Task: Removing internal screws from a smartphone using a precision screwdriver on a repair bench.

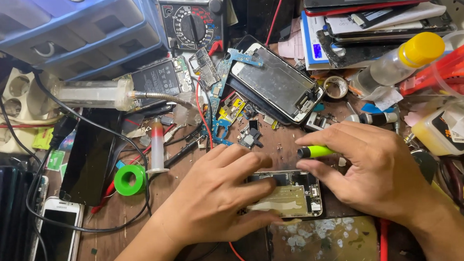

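My left hand (220,193) lies flat over the left part of an opened phone (293,195), fingers pressing its edge against the wooden bench. My right hand (374,170) grips a small screwdriver with a yellow-green handle (316,151), held above the phone's upper right corner. The phone's gold shield and circuit board show between the two hands. The screwdriver's tip is hidden behind my fingers.
A phone screen assembly (280,83) lies above, with loose blue flex parts (217,102) beside it. A multimeter (192,21), blue drawers (73,33), a green tape roll (129,180), a white phone (55,243), a black phone (88,156) and a yellow-capped bottle (398,63) crowd the bench.
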